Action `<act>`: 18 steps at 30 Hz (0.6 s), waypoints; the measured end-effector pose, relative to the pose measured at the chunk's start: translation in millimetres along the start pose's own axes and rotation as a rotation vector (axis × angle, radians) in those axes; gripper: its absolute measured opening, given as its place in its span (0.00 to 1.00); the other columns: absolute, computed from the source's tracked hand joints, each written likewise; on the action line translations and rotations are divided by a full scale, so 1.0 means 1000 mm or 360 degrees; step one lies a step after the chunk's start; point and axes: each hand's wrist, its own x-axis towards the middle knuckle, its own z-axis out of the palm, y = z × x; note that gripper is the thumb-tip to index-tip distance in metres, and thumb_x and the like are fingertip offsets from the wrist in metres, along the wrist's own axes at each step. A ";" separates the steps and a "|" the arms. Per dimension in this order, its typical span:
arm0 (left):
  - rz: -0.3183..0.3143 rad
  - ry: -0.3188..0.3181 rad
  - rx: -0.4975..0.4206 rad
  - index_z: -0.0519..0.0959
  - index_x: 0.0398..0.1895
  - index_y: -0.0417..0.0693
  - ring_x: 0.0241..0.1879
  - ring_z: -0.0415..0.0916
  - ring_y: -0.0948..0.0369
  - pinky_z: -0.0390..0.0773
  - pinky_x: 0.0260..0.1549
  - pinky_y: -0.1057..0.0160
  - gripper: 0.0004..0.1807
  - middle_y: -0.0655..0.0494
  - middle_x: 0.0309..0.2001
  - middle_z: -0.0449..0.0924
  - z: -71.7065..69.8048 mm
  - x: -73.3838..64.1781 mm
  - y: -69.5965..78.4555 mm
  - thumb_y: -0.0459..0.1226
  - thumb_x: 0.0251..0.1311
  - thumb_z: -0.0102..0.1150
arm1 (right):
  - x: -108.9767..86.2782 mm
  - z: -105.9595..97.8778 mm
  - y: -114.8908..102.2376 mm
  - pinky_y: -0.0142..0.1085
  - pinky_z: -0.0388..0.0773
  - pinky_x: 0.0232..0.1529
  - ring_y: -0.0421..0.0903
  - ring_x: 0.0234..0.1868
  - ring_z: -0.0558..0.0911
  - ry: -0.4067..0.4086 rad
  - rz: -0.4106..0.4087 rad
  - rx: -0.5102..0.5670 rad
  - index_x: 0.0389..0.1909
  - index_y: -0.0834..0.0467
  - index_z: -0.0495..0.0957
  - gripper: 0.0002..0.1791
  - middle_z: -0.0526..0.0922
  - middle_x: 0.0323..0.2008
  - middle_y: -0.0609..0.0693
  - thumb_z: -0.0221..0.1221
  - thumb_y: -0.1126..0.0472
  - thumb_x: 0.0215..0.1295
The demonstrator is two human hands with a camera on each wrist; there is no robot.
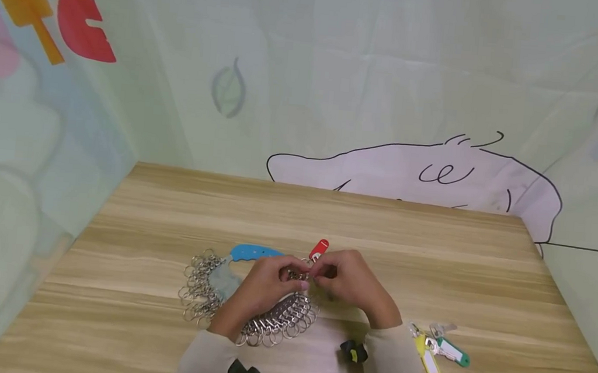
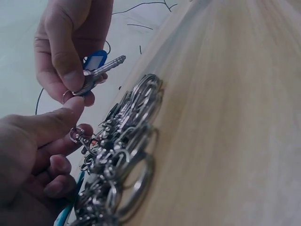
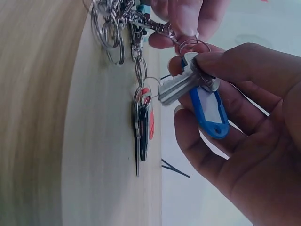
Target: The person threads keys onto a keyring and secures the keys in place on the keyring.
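Far left, printed on a pale backdrop (image 1: 185, 25), orange and red lettering (image 1: 87, 28). Next, laid on a wood-grain table (image 1: 144, 215), a curving row of metal clasps and rings (image 1: 198, 287), with a blue handle (image 1: 251, 252) along its far side. Above the row, a person's left hand (image 1: 270, 281), fingers bent, thumb and fingertips pinching one metal clasp (image 3: 162, 29). At center, meeting those fingertips, a thin ring (image 3: 188, 42) bearing a silver key (image 3: 178, 89) and a blue tag (image 3: 210, 113). Just beyond, a red tag (image 1: 319, 249), linked to the row. Then the right hand (image 1: 347, 278), partly curled, thumb and finger clamped on the key's head. Far right, past a beige sleeve (image 1: 393, 361), more keys (image 1: 443, 329) on the table, grouped with a yellow tag (image 1: 429, 360) and a green tag (image 1: 454, 352).
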 end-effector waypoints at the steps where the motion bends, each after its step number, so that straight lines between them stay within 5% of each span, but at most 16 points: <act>1: -0.0002 0.0014 0.0005 0.86 0.45 0.54 0.22 0.66 0.64 0.67 0.23 0.65 0.13 0.61 0.21 0.71 0.000 0.000 0.000 0.39 0.57 0.73 | 0.000 0.000 -0.001 0.34 0.80 0.32 0.38 0.29 0.82 -0.0011 -0.0004 0.0000 0.30 0.61 0.86 0.08 0.85 0.28 0.46 0.66 0.77 0.56; 11: 0.0018 -0.0007 -0.0007 0.85 0.50 0.57 0.22 0.66 0.65 0.67 0.22 0.66 0.18 0.63 0.28 0.78 0.000 0.000 0.000 0.41 0.54 0.76 | 0.001 0.001 0.001 0.35 0.79 0.32 0.39 0.29 0.80 0.0068 0.0041 -0.0048 0.30 0.60 0.86 0.09 0.84 0.28 0.44 0.64 0.76 0.57; 18: 0.0078 -0.0014 -0.0026 0.83 0.53 0.58 0.23 0.65 0.64 0.67 0.22 0.65 0.23 0.60 0.24 0.71 0.000 -0.001 -0.001 0.36 0.53 0.76 | 0.002 0.003 0.005 0.36 0.79 0.33 0.41 0.30 0.80 0.0105 0.0059 -0.0012 0.31 0.60 0.86 0.08 0.84 0.31 0.45 0.63 0.75 0.58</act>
